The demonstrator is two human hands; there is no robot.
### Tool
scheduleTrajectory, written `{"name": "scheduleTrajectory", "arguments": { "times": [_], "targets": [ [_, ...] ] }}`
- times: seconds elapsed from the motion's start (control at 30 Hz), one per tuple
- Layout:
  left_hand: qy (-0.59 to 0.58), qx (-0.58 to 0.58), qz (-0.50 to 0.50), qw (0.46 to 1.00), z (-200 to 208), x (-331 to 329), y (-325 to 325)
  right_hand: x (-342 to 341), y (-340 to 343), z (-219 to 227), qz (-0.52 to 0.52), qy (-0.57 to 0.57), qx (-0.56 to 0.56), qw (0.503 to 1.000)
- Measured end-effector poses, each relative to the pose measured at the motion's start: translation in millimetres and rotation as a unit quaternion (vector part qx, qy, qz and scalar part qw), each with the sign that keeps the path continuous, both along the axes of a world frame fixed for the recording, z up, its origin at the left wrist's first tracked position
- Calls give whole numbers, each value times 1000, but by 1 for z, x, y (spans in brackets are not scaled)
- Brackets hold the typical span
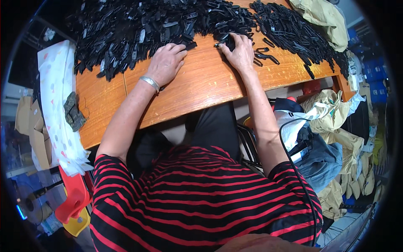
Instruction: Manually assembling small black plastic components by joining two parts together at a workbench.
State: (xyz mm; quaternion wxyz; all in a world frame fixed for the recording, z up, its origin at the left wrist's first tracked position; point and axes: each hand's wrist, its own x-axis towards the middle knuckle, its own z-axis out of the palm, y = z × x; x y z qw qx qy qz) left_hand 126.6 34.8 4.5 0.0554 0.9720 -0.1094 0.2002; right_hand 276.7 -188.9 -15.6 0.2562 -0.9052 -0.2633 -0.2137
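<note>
My left hand (166,63), with a silver bracelet at the wrist, lies on the wooden table (197,80) at the front edge of a large heap of small black plastic pieces (126,33). Its fingers are apart, and the fingertips reach a flat black piece (190,45). Thumb and fingers of my right hand (240,52) close around a small black plastic piece (228,42), partly hidden by the fingers. Beside that hand lie several loose, narrow, loop-shaped black pieces (268,57). A second heap of such slim black pieces (289,31) spreads to the right.
A white dotted plastic sheet (56,92) and a dark cloth (74,112) lie at the table's left end. A red plastic chair (75,197) stands below. Brown paper bags (325,107) and a grey-blue cloth (321,159) crowd the right side. A black cable (300,174) runs near my right arm.
</note>
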Motion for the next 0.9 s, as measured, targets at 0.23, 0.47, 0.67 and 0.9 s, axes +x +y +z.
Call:
{"name": "scheduleTrajectory", "arguments": {
  "times": [0.23,0.47,0.67,0.9],
  "targets": [
    [-75,-62,-28,995,13,-37,18,-44,25,7,148,20,64,987],
    [-123,-169,82,975,14,-89,10,-64,3,28,159,-35,79,984],
    [-110,-176,139,968,-6,-114,-2,-121,8,43,241,35,6,970],
    [-138,-316,129,930,-3,-126,-3,-124,12,36,235,115,-80,962]
  ]
}}
